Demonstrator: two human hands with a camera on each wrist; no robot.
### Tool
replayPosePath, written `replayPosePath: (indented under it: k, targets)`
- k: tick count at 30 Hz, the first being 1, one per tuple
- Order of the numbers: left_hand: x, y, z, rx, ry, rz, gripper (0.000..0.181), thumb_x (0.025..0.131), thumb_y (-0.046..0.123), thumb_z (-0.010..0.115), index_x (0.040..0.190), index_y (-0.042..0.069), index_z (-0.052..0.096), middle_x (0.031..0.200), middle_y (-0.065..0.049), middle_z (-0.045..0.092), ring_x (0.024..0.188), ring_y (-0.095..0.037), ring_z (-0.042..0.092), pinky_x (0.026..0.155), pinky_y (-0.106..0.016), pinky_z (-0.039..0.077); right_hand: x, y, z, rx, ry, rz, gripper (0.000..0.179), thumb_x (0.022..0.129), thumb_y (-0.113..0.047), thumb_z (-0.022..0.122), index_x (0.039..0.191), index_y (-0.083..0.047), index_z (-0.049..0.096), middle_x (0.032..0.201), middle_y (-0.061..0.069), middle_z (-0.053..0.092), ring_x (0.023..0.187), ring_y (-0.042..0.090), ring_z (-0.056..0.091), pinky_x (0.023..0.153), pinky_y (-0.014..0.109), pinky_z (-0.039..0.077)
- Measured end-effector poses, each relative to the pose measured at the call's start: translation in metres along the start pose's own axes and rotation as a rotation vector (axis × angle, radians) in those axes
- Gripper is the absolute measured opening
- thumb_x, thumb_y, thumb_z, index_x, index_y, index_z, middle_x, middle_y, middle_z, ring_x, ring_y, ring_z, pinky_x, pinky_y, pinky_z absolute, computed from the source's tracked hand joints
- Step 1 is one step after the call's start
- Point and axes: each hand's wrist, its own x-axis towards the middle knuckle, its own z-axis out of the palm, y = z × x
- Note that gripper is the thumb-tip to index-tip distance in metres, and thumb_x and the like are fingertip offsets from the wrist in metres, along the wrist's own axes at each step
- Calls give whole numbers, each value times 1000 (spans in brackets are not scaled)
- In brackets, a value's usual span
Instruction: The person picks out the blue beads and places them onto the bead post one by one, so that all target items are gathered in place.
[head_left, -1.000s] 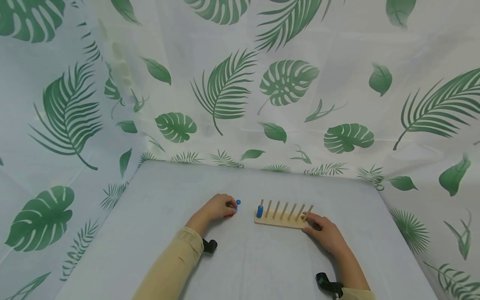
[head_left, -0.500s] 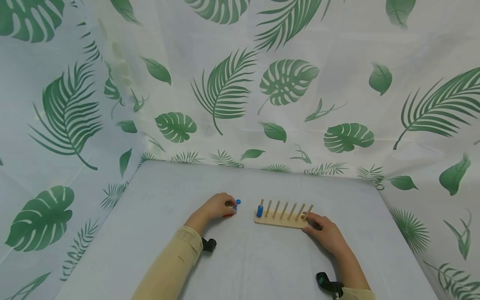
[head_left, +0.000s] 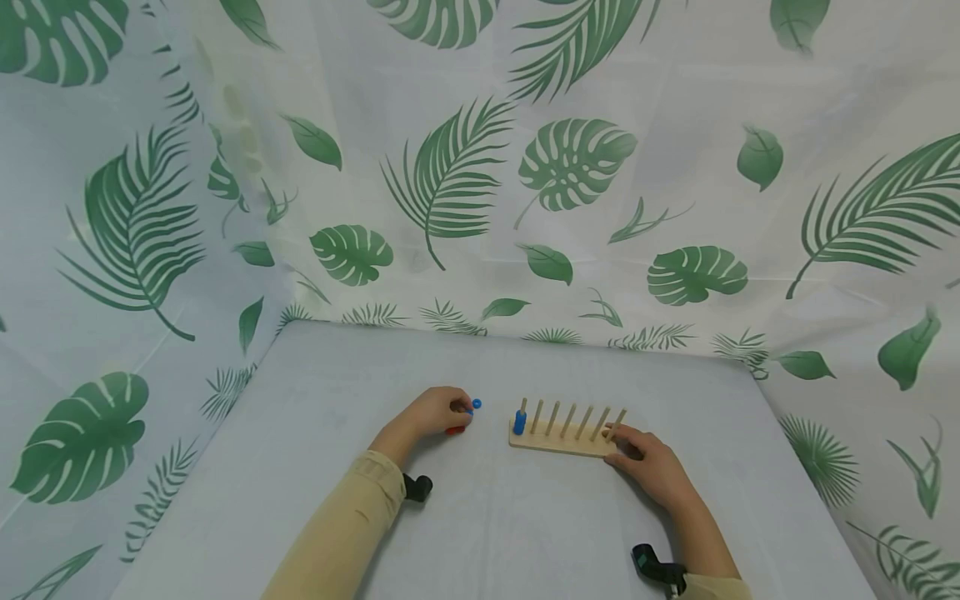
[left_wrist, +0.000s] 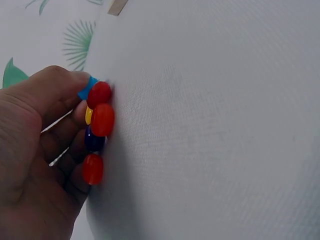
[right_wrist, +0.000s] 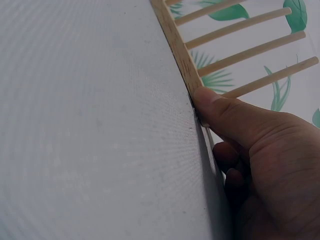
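My left hand (head_left: pixel 437 410) is low over the table, left of the wooden peg board (head_left: pixel 562 444). In the left wrist view its thumb and fingers pinch a light blue bead (left_wrist: pixel 87 88). Close to those fingers are a red bead (left_wrist: pixel 99 93), an orange bead (left_wrist: pixel 102 120), a dark blue bead (left_wrist: pixel 93 140), an orange-red bead (left_wrist: pixel 93 169) and a partly hidden yellow bead (left_wrist: pixel 88 115). My right hand (head_left: pixel 648 467) grips the board's right end, thumb on the near edge. Blue beads (head_left: pixel 519 422) are stacked on the leftmost peg; the other pegs are bare.
Just beyond my left fingertips lies another blue bead (head_left: pixel 476 403). A white cloth (head_left: pixel 525 533) covers the table. Leaf-print sheets (head_left: pixel 480 192) hang behind it and at both sides. Each wrist wears a black camera mount (head_left: pixel 660 568).
The fingertips of my left hand have shifted slightly among the beads, and the blue bits showing at them look different. My right hand and the peg board have stayed in place.
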Motion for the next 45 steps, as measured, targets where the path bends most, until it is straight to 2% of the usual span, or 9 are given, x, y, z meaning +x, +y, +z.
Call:
replayPosePath:
  k: [3,8,15,19,27,34,37,45]
  targets:
    - [0,-2,1,-22,4,-4,14,92,26,71,102,18,68,97,6,67,90,-8,58,85,-29,49,0,0,0,0,2,-1,51,88,-42,72,132,-18,62,139,16,57,126,40,54,102,59,43]
    - [1,-1,2,-17,12,38,15,93,26,69,106,18,69,98,5,67,89,-9,57,84,-30,48,0,1,0,5,6,-12,52,88,-42,72,133,-18,62,139,17,58,125,40,54,101,59,43]
    - [1,8,2,27,39,91,21,96,30,65,114,20,70,111,5,68,102,-12,58,92,-35,49,0,1,0,7,7,-22,54,89,-41,72,134,-16,61,140,18,56,127,41,53,102,59,43]
    - [1,17,-1,3,59,110,21,97,33,64,114,23,70,110,8,67,103,-12,57,93,-35,49,-1,1,0,9,9,-32,53,89,-42,72,134,-16,61,141,17,56,127,41,52,102,60,42]
    - [1,44,-13,-34,99,216,30,98,37,61,119,18,70,114,10,67,105,-14,58,92,-33,48,0,2,0,13,12,-49,53,89,-41,72,133,-16,62,140,17,56,127,41,53,102,60,42]
    - [1,63,-17,-73,109,300,28,97,36,63,119,19,70,113,9,67,102,-14,58,91,-36,50,-1,2,0,19,11,-49,54,89,-41,72,135,-14,61,141,18,56,127,42,52,102,60,42]
    - [2,68,-16,-72,112,315,28,97,37,63,119,20,70,112,9,67,103,-14,58,91,-35,50,-1,3,0,21,10,-47,55,89,-41,72,135,-14,60,141,19,56,127,42,53,102,60,43]
    - [4,80,-8,-84,116,307,28,96,38,64,118,22,70,112,11,67,104,-15,59,91,-35,50,-1,3,0,27,12,-51,53,89,-40,72,134,-15,61,140,18,56,127,41,53,101,60,43]
